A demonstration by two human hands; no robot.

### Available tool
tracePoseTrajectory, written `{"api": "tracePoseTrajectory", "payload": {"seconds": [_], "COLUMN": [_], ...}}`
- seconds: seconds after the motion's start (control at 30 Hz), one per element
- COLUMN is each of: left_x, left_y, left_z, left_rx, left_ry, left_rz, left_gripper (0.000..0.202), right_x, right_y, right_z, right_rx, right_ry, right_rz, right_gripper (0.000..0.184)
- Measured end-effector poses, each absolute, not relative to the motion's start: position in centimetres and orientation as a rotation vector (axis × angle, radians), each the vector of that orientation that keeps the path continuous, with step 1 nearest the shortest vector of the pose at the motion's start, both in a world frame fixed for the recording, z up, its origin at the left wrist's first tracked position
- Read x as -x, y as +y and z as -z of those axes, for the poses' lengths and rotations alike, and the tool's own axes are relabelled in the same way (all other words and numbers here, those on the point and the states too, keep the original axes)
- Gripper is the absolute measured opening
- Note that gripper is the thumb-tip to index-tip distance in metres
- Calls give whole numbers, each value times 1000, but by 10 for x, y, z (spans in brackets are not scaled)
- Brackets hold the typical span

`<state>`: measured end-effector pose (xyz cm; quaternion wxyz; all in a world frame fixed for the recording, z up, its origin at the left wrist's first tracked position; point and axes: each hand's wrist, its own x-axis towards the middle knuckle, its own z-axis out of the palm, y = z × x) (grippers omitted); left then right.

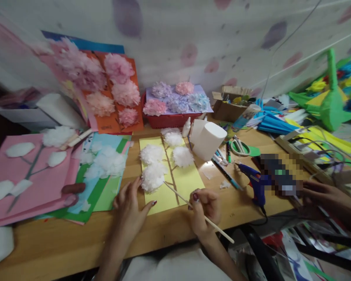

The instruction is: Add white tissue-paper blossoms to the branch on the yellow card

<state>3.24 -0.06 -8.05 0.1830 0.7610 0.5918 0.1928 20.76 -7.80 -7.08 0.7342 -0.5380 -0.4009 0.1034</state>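
My right hand [206, 210] is closed around a thin wooden stick [178, 195]. The stick's tip reaches up-left to a white tissue-paper flower [152, 176] on a yellow sheet [187, 180]. My left hand [130, 207] rests at the yellow sheet's lower left corner, fingers curled loosely, fingertips beside that flower; it holds nothing I can see. Three more white flowers [181, 156] sit along a brown drawn stem on the sheet.
Pink and blue-green flower sheets [41, 183] lie left, another person's fingertips [73, 189] on them. A white paper roll [209, 139], pens, scissors [239, 146] and a blue glue gun [256, 183] lie right, near another person's hand [324, 193]. A red basket [171, 119] stands behind.
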Motion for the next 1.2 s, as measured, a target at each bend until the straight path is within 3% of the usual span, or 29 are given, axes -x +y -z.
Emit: {"api": "tracePoseTrajectory", "payload": {"seconds": [0.2, 0.37, 0.5, 0.63, 1.2], "left_x": [-25, -6, 8, 16, 38], "left_y": [3, 36, 79, 121, 178], "left_z": [73, 43, 10, -8, 28], "left_rx": [-2136, -2187, -2018, -1948, -2062], "left_ry": [1630, 1634, 1962, 2238, 2344], "left_rz": [-462, -460, -673, -607, -95], "left_gripper": [73, 33, 26, 29, 21], "right_x": [-215, -220, -226, -228, -230], "right_y": [-75, -77, -83, -84, -82], "right_z": [80, 89, 98, 99, 86], "right_rx": [1244, 1280, 1309, 1288, 1289], "right_ry": [-753, -684, -677, -712, -722], "right_rz": [-280, -289, -246, -225, -290], "right_gripper": [7, 12, 16, 12, 14]}}
